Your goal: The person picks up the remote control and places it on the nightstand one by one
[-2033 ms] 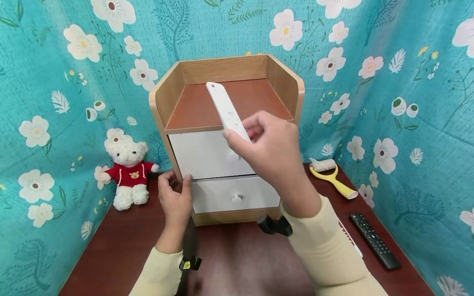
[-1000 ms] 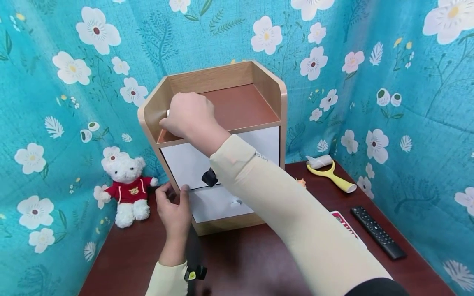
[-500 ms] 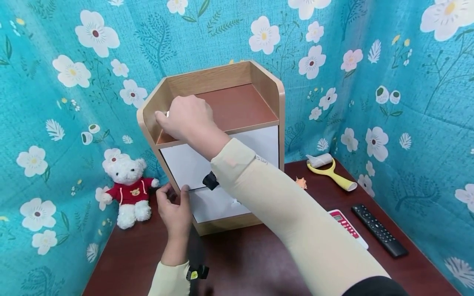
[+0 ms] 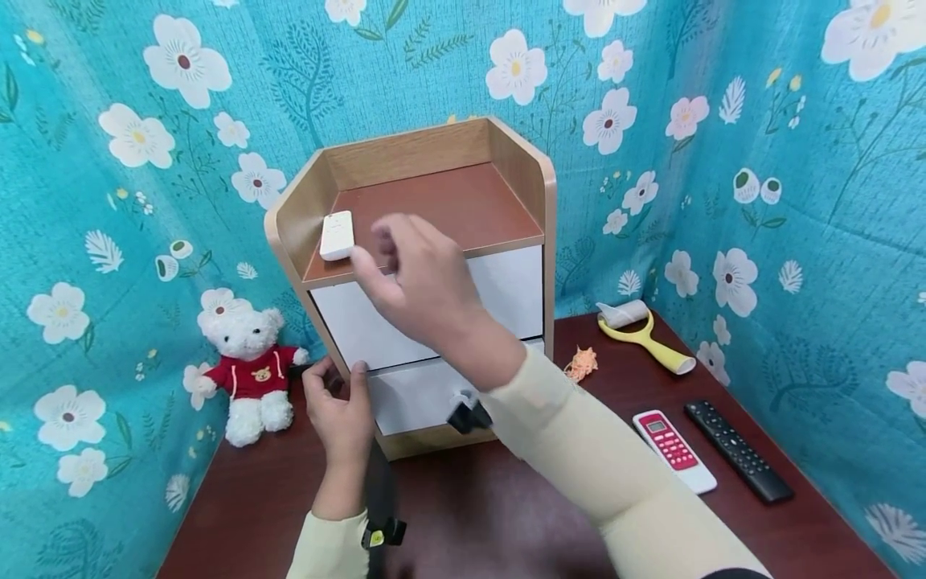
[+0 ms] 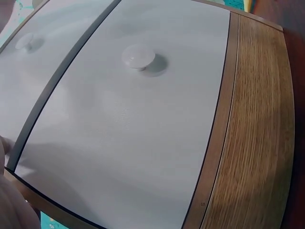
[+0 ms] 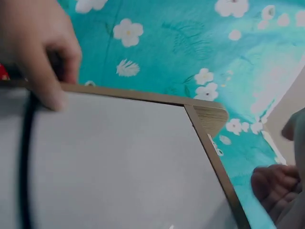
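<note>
A small wooden cabinet with two white drawers stands on the table. On its brown top, against the left side wall, lies a white remote control. My right hand hovers just right of the remote, in front of the top shelf, fingers loosely bent and holding nothing. My left hand grips the cabinet's left edge, thumb on the front at the seam between the drawers and fingers round the side. The left wrist view shows the lower drawer's round knob close up.
A teddy bear in a red hoodie sits left of the cabinet. To the right lie a yellow lint roller, a small orange tangled thing, a red-and-white remote and a black remote. Floral cloth hangs behind.
My right hand carried the white remote leftward onto the cabinet top, let go of it, and has drawn back to the right. My left hand keeps its grip on the cabinet edge.
</note>
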`<state>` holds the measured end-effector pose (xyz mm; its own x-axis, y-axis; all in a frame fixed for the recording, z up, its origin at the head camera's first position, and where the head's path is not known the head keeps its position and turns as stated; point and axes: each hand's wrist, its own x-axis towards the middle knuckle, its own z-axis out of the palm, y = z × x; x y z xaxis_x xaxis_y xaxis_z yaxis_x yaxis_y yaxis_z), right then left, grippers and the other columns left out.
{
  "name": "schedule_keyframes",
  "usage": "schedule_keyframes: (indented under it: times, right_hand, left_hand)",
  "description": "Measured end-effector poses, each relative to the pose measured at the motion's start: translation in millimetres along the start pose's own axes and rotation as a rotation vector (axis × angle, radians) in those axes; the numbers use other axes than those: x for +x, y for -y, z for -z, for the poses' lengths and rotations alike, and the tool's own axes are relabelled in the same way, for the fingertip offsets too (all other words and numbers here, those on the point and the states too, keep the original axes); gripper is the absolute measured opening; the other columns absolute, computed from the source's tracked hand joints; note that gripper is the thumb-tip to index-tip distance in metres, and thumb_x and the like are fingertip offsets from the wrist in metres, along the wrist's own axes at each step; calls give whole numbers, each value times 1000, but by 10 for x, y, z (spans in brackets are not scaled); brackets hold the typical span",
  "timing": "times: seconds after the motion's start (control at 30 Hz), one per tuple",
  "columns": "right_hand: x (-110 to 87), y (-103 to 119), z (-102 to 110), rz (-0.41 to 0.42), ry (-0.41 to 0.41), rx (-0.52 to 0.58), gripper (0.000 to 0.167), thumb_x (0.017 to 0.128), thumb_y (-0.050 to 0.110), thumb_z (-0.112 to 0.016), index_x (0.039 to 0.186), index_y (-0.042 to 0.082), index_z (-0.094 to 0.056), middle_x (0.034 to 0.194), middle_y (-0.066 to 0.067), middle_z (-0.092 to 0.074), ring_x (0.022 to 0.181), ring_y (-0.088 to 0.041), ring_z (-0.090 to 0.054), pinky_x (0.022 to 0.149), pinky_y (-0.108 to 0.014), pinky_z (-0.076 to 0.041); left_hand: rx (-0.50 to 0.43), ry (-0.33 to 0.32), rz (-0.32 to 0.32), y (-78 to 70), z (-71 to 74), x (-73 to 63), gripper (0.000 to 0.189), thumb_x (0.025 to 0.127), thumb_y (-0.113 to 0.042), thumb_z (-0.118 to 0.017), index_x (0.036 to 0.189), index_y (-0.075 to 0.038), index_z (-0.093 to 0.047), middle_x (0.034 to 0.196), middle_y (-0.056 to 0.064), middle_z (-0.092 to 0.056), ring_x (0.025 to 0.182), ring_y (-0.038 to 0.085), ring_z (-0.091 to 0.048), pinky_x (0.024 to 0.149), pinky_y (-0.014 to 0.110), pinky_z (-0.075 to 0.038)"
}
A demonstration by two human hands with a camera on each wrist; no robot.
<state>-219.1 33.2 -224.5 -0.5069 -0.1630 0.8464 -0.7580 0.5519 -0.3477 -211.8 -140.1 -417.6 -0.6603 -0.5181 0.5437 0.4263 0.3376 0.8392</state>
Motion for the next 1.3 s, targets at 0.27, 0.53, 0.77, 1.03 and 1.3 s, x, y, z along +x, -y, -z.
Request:
schedule_keyframes:
  times: [0.27, 0.53, 0.77, 1.03, 1.3]
  right_hand:
    - [-1104, -399, 178, 31, -217, 174, 19, 98, 14, -71, 110, 0, -74, 91, -6, -72, 83, -16, -69, 80, -28, -62]
    - [-1988, -844, 313, -220, -132, 18, 26, 96, 17, -77, 119, 4, -74, 100, -2, -75, 87, -12, -72, 76, -22, -58]
    - [-2372, -1096, 552, -399, -64, -106, 31, 93, 13, -83, 121, 5, -73, 103, -3, -75, 89, -13, -72, 74, -25, -59]
    - [-2587, -1235, 745, -673, -26, -248, 38, 95, 23, -84, 127, 6, -72, 112, -9, -73, 97, -23, -70, 81, -42, -59]
    - [-2961, -1322, 778, -726, -45, -354, 43, 93, 21, -83, 128, -1, -69, 115, -21, -70, 107, -41, -66, 91, -56, -50]
  left_hand:
    - [12, -7, 4, 36, 1, -27, 49, 101, -18, -79, 135, 8, -54, 130, 23, -64, 112, 5, -58, 97, 17, -48]
    - [-15, -34, -14, 25, -10, -20, 50, 100, -18, -80, 133, 11, -55, 125, 22, -64, 109, 8, -57, 94, 21, -48]
    - [-35, -36, 3, 1, -50, -61, 49, 102, -18, -79, 135, 9, -54, 127, 22, -62, 113, 9, -56, 96, 22, -47]
    - [-49, -68, -12, 6, -74, -55, 47, 101, -15, -78, 134, 10, -55, 125, 23, -64, 109, 8, -58, 95, 21, -46]
    - [-43, -75, -10, 29, -87, -88, 48, 102, -15, -78, 135, 10, -55, 124, 22, -65, 108, 7, -58, 93, 20, -46]
